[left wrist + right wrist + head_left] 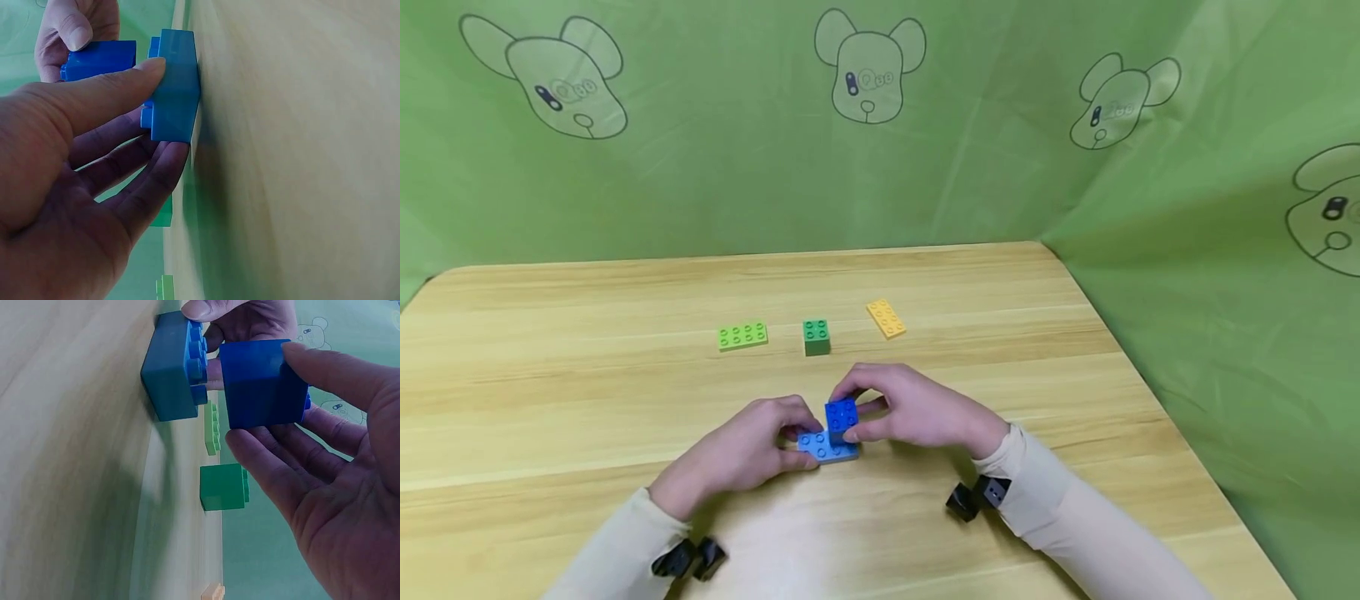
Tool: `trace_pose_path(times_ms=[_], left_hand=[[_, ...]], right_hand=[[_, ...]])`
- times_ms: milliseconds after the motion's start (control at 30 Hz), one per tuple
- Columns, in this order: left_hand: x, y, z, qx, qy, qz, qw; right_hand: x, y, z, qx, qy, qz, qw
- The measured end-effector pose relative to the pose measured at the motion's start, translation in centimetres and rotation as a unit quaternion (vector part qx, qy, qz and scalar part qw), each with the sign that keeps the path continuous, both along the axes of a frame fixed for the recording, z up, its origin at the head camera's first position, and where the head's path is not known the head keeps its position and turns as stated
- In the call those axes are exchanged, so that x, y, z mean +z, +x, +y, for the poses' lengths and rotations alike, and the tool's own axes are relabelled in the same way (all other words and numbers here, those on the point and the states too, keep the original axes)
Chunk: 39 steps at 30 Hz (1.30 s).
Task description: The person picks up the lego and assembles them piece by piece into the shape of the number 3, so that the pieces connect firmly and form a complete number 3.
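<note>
- The left hand (747, 447) is pinching the light blue brick (829, 457) between thumb and fingers, which are parting only as wide as the brick; I cannot tell whether its underside is touching the table (572, 408).
- The right hand (917, 410) is gripping the dark blue brick (842, 413) by 2 opposite sides, thumb and fingers closing onto it.
- The dark blue brick is hovering just above the light blue brick's right end; both wrist views are showing a narrow gap.
- The step in hand is seemingly lining up these 2 bricks for joining.
- The next move is probably calling for squaring the dark blue brick over the studs, then pressing straight down, the left hand bracing.
- Beyond the hands, 3 pieces are lying apart: light green plate (742, 336), dark green brick (817, 338), yellow plate (886, 318).
</note>
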<state>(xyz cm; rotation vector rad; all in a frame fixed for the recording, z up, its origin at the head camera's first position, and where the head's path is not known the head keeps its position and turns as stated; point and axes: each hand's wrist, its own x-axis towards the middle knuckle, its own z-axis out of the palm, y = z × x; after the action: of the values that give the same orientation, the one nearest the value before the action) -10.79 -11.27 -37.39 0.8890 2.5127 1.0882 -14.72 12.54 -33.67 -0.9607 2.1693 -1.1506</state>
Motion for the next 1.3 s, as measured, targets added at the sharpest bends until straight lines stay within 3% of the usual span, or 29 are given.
trace_pose_path(times_ms=[367,667,1100,1300], left_hand=[[0.4,-0.2,0.2,-0.003,0.002,-0.013,0.9999],[0.3,-0.1,0.3,-0.002,0.003,-0.015,0.9999],[0.3,-0.1,0.2,-0.002,-0.005,-0.007,1.0000],[0.3,-0.1,0.3,0.001,-0.003,-0.009,1.0000]], right_hand=[[-0.4,0.6,0.1,0.002,0.008,0.001,1.0000],[-0.8,1.0,0.2,0.003,-0.005,-0.028,0.9996],[-1.3,0.9,-0.1,-0.006,-0.005,-0.016,0.9999],[-1.4,0.9,-0.1,-0.013,0.013,0.011,0.9998]])
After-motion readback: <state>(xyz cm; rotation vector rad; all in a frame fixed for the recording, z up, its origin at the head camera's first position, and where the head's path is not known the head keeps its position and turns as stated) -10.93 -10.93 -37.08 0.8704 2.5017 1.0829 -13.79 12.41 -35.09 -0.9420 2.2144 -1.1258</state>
